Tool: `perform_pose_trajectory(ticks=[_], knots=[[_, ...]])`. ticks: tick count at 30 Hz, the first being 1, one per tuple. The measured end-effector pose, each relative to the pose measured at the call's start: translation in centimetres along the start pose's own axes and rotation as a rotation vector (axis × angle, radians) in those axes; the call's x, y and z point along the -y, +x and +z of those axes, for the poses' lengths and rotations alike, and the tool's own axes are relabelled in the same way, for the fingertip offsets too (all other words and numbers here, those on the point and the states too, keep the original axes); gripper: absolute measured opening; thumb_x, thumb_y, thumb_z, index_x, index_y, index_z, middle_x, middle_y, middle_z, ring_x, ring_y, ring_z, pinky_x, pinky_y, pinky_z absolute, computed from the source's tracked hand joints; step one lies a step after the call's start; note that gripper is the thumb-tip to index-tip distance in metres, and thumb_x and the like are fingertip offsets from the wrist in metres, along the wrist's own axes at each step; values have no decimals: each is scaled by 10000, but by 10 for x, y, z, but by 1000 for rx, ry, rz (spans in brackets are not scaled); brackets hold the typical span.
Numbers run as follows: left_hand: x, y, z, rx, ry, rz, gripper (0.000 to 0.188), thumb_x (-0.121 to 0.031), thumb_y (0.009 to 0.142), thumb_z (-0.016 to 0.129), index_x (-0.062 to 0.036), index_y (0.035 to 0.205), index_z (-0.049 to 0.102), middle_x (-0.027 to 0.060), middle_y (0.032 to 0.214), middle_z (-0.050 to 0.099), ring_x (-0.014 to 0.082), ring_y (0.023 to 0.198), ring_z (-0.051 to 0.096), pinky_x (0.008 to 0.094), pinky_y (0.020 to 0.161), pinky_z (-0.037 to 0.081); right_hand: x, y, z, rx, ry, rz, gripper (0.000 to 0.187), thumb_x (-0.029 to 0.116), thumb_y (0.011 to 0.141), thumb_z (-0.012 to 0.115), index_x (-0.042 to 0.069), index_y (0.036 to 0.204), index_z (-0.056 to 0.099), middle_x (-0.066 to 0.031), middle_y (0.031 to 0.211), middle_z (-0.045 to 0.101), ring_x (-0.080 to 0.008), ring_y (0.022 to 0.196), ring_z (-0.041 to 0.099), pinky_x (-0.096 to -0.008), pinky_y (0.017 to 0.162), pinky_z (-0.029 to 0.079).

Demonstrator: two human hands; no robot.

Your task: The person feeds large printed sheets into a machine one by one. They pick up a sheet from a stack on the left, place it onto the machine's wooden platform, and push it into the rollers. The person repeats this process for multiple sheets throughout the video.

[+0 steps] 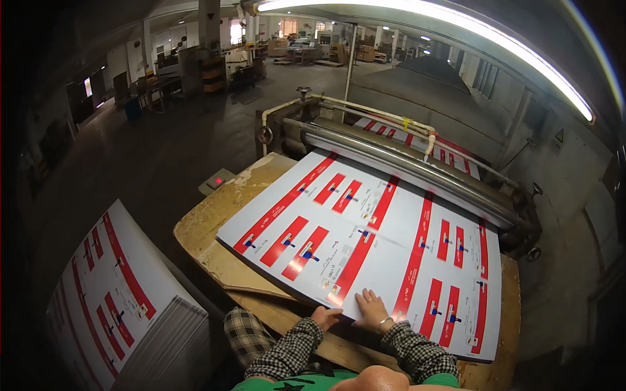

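White paper with red bands and small blue marks makes up the large printed sheet (pixel 365 244) that we see lying flat on the wooden tabletop (pixel 202 225). Its far edge meets the long metal roller (pixel 417 186) of the machine, and its near edge lies close to the person's body.

We find the left hand (pixel 325 318) at that near edge, its fingers bent and touching the paper; we cannot tell whether it pinches the edge or only rests against it. Just beside it, the right hand (pixel 371 309) lies palm down on the sheet, fingers loosely spread and gripping nothing that we can see. We notice a bracelet (pixel 385 324) at the right wrist and black-and-white checked sleeves (pixel 287 348) on both forearms.

To the left of the tabletop, we see a tall stack (pixel 107 293) of similar red and white sheets. Beyond the roller, more red-banded paper (pixel 450 156) shows. A pale pipe (pixel 365 111) runs above the machine, with a handwheel (pixel 265 135) near its left end. We also see a small box (pixel 218 181) with a glowing red light beside the tabletop, and a bright tube lamp (pixel 508 49) overhead.
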State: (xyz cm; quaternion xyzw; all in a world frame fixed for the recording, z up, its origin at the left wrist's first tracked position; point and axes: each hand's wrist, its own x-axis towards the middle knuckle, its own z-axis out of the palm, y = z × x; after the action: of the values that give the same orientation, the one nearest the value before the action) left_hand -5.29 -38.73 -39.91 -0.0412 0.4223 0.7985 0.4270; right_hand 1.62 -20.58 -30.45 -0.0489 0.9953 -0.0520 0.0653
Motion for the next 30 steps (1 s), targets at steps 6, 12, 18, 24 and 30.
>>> perform_pose_trajectory(ticks=[6,12,18,24,30], knots=[[-7,-6,24,-213,-21,-55,360,-179,828,606,162,933,553,233,927,610,303,870,615,404,724,518,-45,1,-37,-168,557,31,267,200,748,557,63,944,677,-151,669,638,-204,586,629,-306,588,496],[6,-10,14,-349,364,-152,307,-90,780,451,155,950,523,243,891,581,275,798,611,364,655,497,-12,-28,-88,-236,491,38,214,138,734,561,30,899,642,-170,920,642,-297,777,636,-323,697,511],[11,18,21,-455,-96,-26,249,-33,760,435,142,911,528,201,809,580,260,724,621,348,553,477,-16,-26,-31,-97,624,55,306,144,715,633,6,987,643,-169,1112,608,-262,1112,548,-319,925,448],[-1,7,31,-270,27,58,427,-249,837,606,110,1029,478,182,959,563,258,821,586,335,641,520,-59,13,-3,-141,569,108,220,146,724,608,53,923,624,-115,900,647,-250,773,620,-316,740,486],[-2,7,24,-145,-28,19,420,-250,849,619,62,1087,471,149,1022,573,221,852,586,361,709,524,-31,32,9,-18,129,172,849,488,628,722,26,1277,429,-262,1314,390,-420,1241,342,-449,997,345]])
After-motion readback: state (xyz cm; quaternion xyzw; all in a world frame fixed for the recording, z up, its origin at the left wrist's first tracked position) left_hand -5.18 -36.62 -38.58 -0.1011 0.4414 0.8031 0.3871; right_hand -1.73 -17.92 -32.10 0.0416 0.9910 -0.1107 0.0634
